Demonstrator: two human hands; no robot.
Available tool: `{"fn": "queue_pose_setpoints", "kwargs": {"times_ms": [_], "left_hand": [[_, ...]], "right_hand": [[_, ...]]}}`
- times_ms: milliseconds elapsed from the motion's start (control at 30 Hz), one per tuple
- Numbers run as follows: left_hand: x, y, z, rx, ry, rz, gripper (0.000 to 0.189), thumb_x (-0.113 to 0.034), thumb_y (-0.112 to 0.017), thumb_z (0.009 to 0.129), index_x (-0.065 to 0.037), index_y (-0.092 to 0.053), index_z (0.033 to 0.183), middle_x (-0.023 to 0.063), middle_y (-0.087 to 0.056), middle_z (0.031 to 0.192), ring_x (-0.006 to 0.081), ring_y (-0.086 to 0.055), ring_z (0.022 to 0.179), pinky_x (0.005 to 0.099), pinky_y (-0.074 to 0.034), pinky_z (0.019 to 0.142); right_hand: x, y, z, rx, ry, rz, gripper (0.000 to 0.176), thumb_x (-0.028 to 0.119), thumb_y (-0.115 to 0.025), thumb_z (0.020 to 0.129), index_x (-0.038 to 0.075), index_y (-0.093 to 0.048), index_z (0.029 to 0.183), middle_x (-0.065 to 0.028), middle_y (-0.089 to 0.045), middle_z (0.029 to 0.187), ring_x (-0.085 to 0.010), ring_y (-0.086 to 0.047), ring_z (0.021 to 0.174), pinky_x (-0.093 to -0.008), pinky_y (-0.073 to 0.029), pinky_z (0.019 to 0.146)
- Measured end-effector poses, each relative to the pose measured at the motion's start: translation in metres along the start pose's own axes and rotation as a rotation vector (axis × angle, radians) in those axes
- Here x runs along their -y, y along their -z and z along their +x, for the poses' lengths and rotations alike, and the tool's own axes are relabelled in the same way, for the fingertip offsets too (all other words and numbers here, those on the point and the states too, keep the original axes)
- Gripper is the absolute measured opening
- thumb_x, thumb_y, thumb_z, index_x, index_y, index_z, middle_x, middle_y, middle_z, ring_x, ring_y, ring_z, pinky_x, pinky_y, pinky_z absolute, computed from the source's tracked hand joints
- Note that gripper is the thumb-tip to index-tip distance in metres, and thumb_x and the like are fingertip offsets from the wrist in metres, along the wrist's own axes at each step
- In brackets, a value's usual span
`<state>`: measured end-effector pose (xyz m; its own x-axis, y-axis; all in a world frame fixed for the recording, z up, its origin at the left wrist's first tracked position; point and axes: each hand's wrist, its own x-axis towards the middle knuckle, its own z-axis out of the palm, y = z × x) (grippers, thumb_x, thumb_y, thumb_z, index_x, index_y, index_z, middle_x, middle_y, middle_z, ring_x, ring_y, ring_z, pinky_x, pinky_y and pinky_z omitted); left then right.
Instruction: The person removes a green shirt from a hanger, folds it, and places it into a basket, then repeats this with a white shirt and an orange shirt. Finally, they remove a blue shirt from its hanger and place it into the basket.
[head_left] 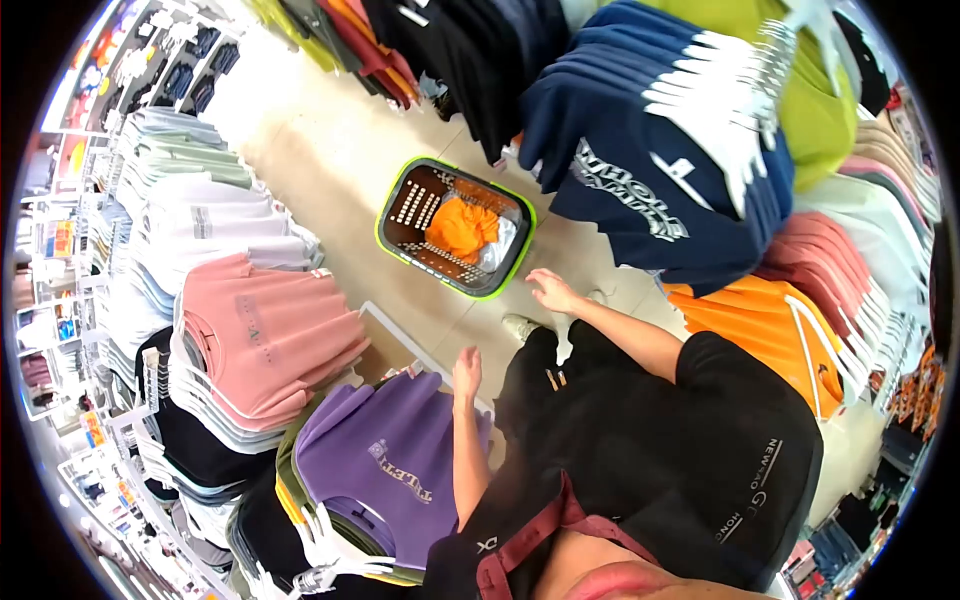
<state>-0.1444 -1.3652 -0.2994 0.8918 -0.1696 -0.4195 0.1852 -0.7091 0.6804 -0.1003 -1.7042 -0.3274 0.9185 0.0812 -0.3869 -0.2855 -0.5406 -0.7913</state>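
Observation:
My left hand (467,371) is raised with its fingers stretched out and holds nothing; it is just above a purple T-shirt (390,460) on a rack. My right hand (550,290) is empty too, its fingers apart, near the lower right corner of a shopping basket. This dark basket (400,250) with a green rim stands on the floor ahead of my feet. Inside it lie a bunched orange garment (462,229) and a whitish item (497,246). Neither hand visibly touches the basket.
Pink T-shirts (270,330) hang on the left, beside white ones (215,220). Navy T-shirts (640,160) on white hangers hang at the upper right, with orange shirts (770,325) below them. A white-edged rack panel (405,340) stands near my left hand.

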Motion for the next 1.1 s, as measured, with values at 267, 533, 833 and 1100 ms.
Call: {"fn": "queue_pose_setpoints", "kwargs": {"times_ms": [267,533,833,1100], "left_hand": [[-0.145,-0.07,0.02,0.122,-0.173,-0.029,0.039,-0.028,-0.055,0.098,0.003,-0.062,0.121,0.0208,-0.072,0.102,0.0277,-0.071,0.094,0.0377,-0.054,0.086],[-0.25,-0.097,0.04,0.208,-0.393,0.062,0.034,-0.024,-0.056,0.098,0.002,-0.063,0.119,0.0177,-0.073,0.101,0.0257,-0.071,0.093,0.0353,-0.053,0.084],[-0.354,-0.081,0.047,0.258,-0.534,0.057,0.03,-0.019,-0.055,0.099,0.004,-0.063,0.117,0.018,-0.072,0.101,0.0282,-0.069,0.093,0.0358,-0.052,0.084],[-0.558,-0.072,-0.063,0.277,-1.088,-0.175,0.019,-0.006,-0.057,0.095,0.0,-0.067,0.11,0.0148,-0.07,0.103,0.0304,-0.068,0.095,0.037,-0.053,0.088]], "right_hand": [[0.128,0.278,-0.169,-0.78,0.603,-0.006,0.025,-0.007,-0.058,0.086,0.004,-0.065,0.107,-0.0138,-0.063,0.12,-0.0325,-0.062,0.11,-0.0391,-0.05,0.095],[0.106,0.39,-0.271,-1.25,0.488,-0.056,0.028,-0.008,-0.057,0.086,0.001,-0.064,0.111,-0.0161,-0.062,0.124,-0.0306,-0.06,0.114,-0.0336,-0.045,0.1],[0.079,0.36,-0.299,-0.965,0.251,-0.187,0.048,0.013,-0.064,0.092,0.002,-0.049,0.136,-0.0212,-0.049,0.141,-0.0372,-0.047,0.132,-0.0392,-0.037,0.112],[0.09,0.341,-0.305,-0.913,0.219,0.064,0.059,0.015,-0.068,0.09,0.0,-0.043,0.141,-0.0223,-0.053,0.137,-0.0374,-0.054,0.126,-0.0387,-0.041,0.108]]}}
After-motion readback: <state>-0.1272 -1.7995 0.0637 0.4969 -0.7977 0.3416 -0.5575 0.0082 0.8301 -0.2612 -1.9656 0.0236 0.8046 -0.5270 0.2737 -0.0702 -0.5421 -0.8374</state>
